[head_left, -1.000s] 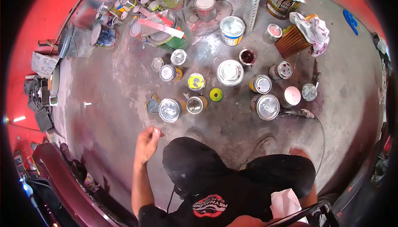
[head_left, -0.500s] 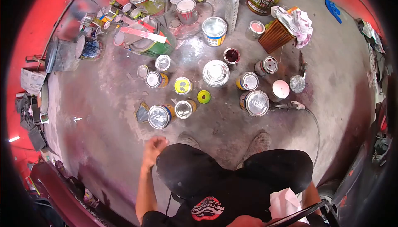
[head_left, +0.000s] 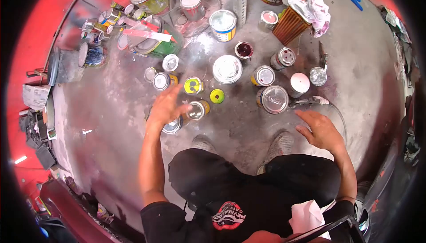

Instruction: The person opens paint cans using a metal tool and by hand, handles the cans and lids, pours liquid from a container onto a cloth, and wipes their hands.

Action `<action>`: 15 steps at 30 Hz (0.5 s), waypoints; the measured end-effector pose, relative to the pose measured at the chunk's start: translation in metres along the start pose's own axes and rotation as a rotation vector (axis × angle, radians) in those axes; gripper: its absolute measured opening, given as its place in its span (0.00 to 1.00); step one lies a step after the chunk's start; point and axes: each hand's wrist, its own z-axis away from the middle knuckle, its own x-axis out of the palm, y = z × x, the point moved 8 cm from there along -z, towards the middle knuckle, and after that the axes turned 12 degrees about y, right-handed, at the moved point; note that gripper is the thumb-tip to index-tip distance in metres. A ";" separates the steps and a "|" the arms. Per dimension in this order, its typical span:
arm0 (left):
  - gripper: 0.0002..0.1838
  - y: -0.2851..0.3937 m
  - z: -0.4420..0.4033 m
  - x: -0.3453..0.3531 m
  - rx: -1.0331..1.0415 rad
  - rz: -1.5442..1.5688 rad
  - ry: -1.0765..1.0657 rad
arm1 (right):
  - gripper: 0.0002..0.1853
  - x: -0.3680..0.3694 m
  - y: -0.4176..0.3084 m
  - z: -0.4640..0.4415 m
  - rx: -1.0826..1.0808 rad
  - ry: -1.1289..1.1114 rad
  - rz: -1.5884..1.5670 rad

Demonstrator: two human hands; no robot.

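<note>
My left hand [head_left: 166, 106] is held out with its fingers apart. It hovers over a silver-lidded paint can [head_left: 172, 126] and partly hides it. Just right of the thumb stands a small can with a shiny metal top [head_left: 198, 110]. Beyond the fingertips is another small lidded can [head_left: 162, 81]. My right hand [head_left: 320, 130] is also open, thumb and fingers spread, with nothing in it. It is nearest to a larger silver-lidded can [head_left: 274, 99] and to a hose end [head_left: 316, 101] on the floor.
Between my hands stand a wide silver-lidded can [head_left: 227, 69], a yellow-topped can [head_left: 193, 85] and a yellow-green lid [head_left: 217, 96]. Farther off are a dark red paint cup [head_left: 244, 49], a brown bin with rags [head_left: 290, 25] and a paint-smeared bucket [head_left: 171, 43]. A perforated metal post [head_left: 240, 1] rises behind.
My left hand has moved forward from beside my knee to above the cans. My right hand has come into view on the right. The view has shifted slightly; the cans stay put.
</note>
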 end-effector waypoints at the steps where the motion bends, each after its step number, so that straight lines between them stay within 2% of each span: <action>1: 0.41 -0.021 0.006 0.001 -0.085 0.045 0.053 | 0.24 0.003 -0.002 0.000 0.045 -0.046 -0.038; 3: 0.42 -0.061 0.025 0.001 -0.221 0.044 0.148 | 0.24 0.008 -0.005 -0.001 0.072 -0.095 -0.087; 6: 0.44 -0.106 0.066 0.024 -0.180 -0.038 0.162 | 0.24 0.016 0.005 0.006 0.113 -0.156 -0.133; 7: 0.52 -0.104 0.075 0.030 -0.258 -0.036 0.065 | 0.25 0.018 0.009 0.007 0.126 -0.170 -0.132; 8: 0.52 -0.094 0.081 0.033 -0.259 -0.041 0.065 | 0.25 0.021 0.012 0.008 0.139 -0.183 -0.131; 11: 0.64 -0.080 0.095 0.047 -0.273 -0.140 0.026 | 0.25 0.019 0.012 0.002 0.162 -0.159 -0.141; 15: 0.69 -0.075 0.092 0.060 -0.318 -0.153 0.000 | 0.25 0.016 0.009 0.001 0.121 -0.115 -0.116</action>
